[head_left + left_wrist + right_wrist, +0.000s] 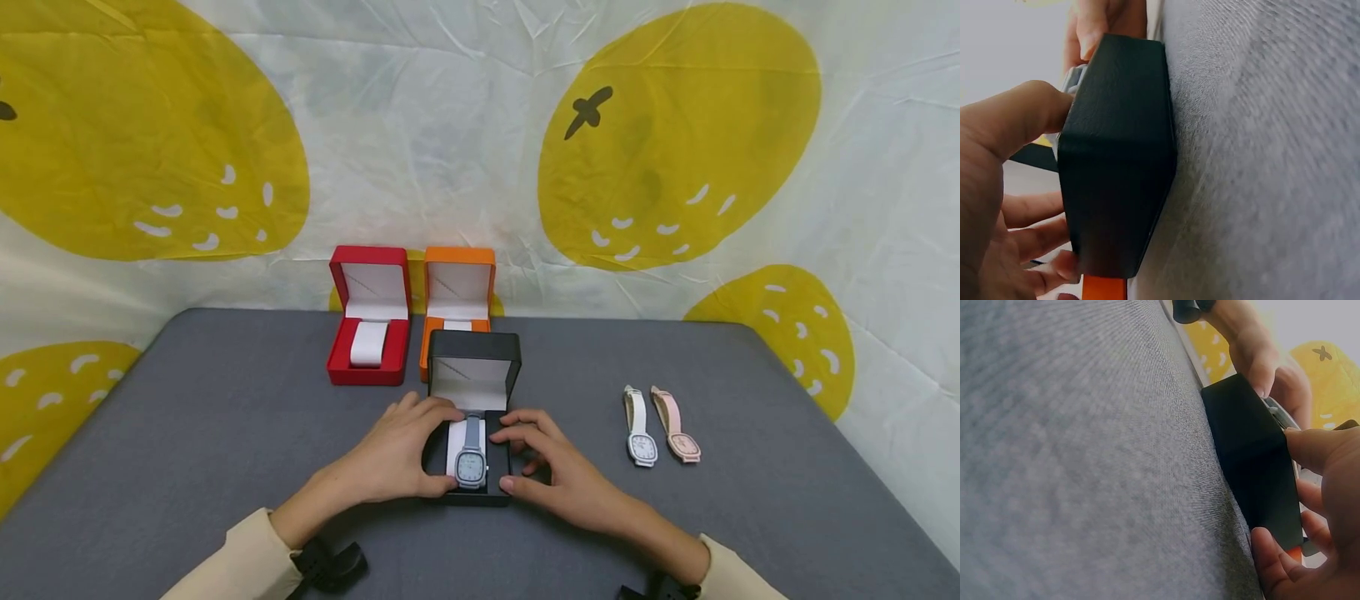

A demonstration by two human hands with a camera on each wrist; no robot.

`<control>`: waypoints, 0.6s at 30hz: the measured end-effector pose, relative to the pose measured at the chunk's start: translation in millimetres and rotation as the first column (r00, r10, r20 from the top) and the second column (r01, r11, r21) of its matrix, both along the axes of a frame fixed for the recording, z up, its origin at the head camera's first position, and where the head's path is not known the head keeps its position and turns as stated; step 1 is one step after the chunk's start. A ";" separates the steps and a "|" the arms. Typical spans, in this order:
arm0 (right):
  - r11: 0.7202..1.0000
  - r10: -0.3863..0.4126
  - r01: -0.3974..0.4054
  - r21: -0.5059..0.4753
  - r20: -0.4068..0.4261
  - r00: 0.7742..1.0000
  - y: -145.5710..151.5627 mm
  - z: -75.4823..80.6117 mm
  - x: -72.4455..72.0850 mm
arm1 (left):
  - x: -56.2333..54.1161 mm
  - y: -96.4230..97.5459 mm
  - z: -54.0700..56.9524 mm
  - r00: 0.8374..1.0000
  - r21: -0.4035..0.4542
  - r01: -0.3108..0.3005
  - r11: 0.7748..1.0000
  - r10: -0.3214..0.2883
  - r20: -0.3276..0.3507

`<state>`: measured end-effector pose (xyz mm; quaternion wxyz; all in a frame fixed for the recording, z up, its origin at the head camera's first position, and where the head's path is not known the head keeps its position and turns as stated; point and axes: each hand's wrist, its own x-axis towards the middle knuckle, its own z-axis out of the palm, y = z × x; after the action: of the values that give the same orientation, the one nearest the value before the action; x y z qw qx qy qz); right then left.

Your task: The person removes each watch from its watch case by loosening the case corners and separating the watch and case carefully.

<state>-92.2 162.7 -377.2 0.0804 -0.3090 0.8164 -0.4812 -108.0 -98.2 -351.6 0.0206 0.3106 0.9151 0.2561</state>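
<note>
A black watch box (pixel 476 345) stands with its lid raised in the middle of the table. On its white cushion lies a grey-blue watch (pixel 470 467), dial towards me. My left hand (pixel 408 454) holds the box's left side, its thumb at the front rim and fingers further back. From the right, my right hand (pixel 558 471) holds the other side with bent fingers, thumb near the front corner. Both wrist views show the dark box wall (pixel 1116 119) close up, with thumbs over its upper edge; part of the watch (pixel 1280 412) shows above it.
Behind stand an open red watch box (pixel 388 375) and an open orange watch box (pixel 460 255), partly hidden by the black one. To the right lie a white watch (pixel 641 448) and a pink watch (pixel 684 447) on the grey table (pixel 225 433). A patterned cloth (pixel 420 125) hangs behind.
</note>
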 end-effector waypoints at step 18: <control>0.999 -0.004 0.004 -0.044 -0.005 1.000 -8.6 29.8 10.8 | 1.0 -0.1 -15.4 0.998 0.236 0.061 0.970 -0.059 -0.014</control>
<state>-81.4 154.1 -347.5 0.0705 -0.3102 0.8063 -0.4986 -107.0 -98.3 -367.0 -0.0119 0.3393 0.8684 0.3615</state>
